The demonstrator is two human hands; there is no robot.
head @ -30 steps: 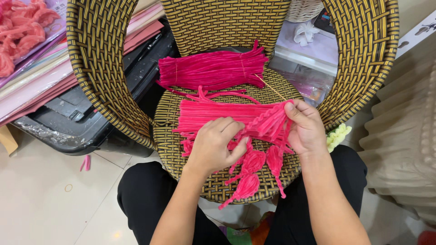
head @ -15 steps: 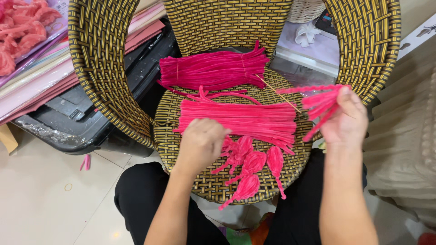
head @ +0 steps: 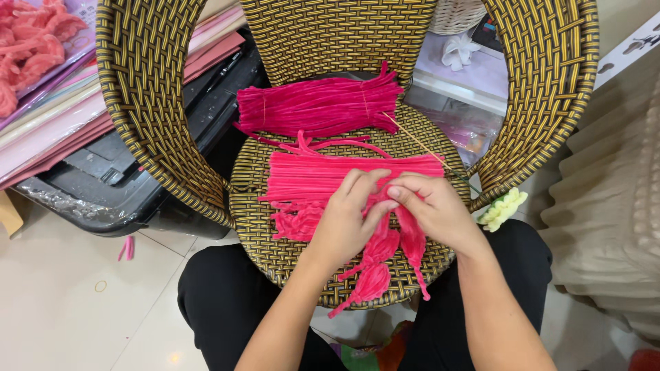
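- At the far left, a heap of salmon-pink fuzzy pieces (head: 31, 51) lies on stacked pink sheets (head: 82, 130), above a black tray (head: 137, 185) on the floor.
- A short pink scrap (head: 126, 248) lies alone on the pale floor tiles.
- A woven yellow-and-black wicker chair (head: 144, 89) fills the middle, its seat serving as the work surface.
- On the back of the seat lies a tied bundle of magenta fuzzy stems (head: 320, 106); nearer the person, a loose flat layer of the same stems (head: 309, 175) lies across the seat.
- The left hand (head: 347, 220) rests over the loose stems, its fingers closed on a cluster of twisted magenta petal shapes (head: 375, 275) that hangs down over the seat's front edge.
- The right hand (head: 436, 209) meets it fingertip to fingertip, fingers pinched on the top of the same cluster.
- A thin wooden stick (head: 419, 144) lies slanted on the seat beyond the right hand.
- A pale yellow fuzzy piece (head: 503, 208) sits just beside the chair's right edge.
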